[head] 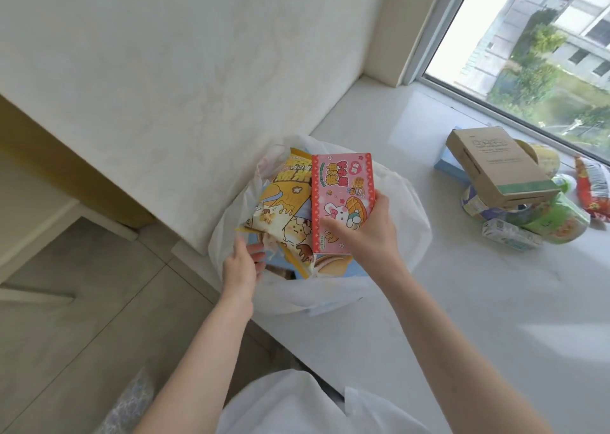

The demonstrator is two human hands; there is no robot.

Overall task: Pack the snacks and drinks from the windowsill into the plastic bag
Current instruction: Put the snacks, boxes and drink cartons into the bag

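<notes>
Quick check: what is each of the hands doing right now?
Left hand: grips the rim of the plastic bag, holding it open.
Right hand: holds the pink snack box over the bag.

You see a thin, translucent white plastic bag [389, 202], a glossy pink cardboard snack box [343, 202], and a matt brown cardboard box [495, 166] on the smooth, polished white stone windowsill [478, 301].

The single head-worn view looks forward and steeply down from above the person's chest, close over the white translucent plastic bag [389, 209], facing the white stone windowsill [478, 295] and glass window [534, 53] at upper right.
</notes>
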